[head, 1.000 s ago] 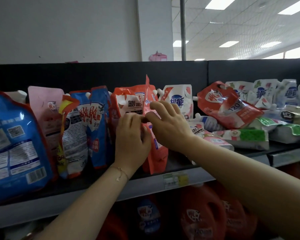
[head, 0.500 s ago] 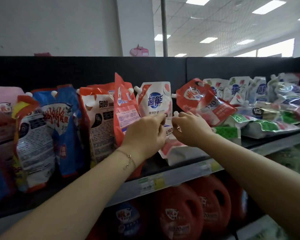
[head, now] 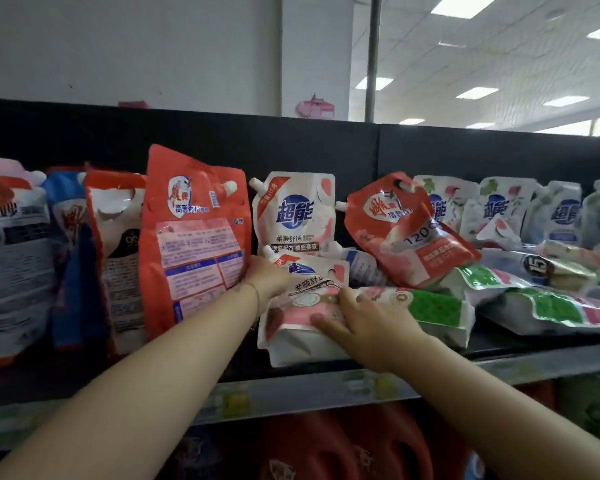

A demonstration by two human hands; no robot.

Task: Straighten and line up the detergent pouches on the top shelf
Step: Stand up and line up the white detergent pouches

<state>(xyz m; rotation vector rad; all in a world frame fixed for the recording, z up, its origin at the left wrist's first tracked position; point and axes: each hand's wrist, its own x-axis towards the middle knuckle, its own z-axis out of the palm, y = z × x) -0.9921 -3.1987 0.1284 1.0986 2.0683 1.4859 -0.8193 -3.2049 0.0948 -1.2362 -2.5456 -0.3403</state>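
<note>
A white and pink detergent pouch [head: 302, 313] lies flat near the front of the top shelf [head: 520, 362]. My left hand [head: 265, 278] grips its upper left edge by the spout. My right hand [head: 364, 323] presses on its front with fingers spread. Left of my hands a tall orange pouch [head: 194, 237] stands upright with its back label facing me. Behind the flat pouch a white pouch with blue characters [head: 295, 213] stands upright. To the right an orange pouch [head: 406, 230] leans tilted over a white and green pouch [head: 437, 306] that lies flat.
More upright pouches stand at the left [head: 115, 251], and white ones line the back right [head: 499, 213]. Several green and white pouches lie piled at the right [head: 555, 306]. Red jugs [head: 343, 445] fill the shelf below. A black back panel [head: 222, 140] closes the shelf.
Both hands left the upright orange pouch and moved right onto the flat white and pink pouch. The orange pouch now stands facing front. The camera moved closer and right.
</note>
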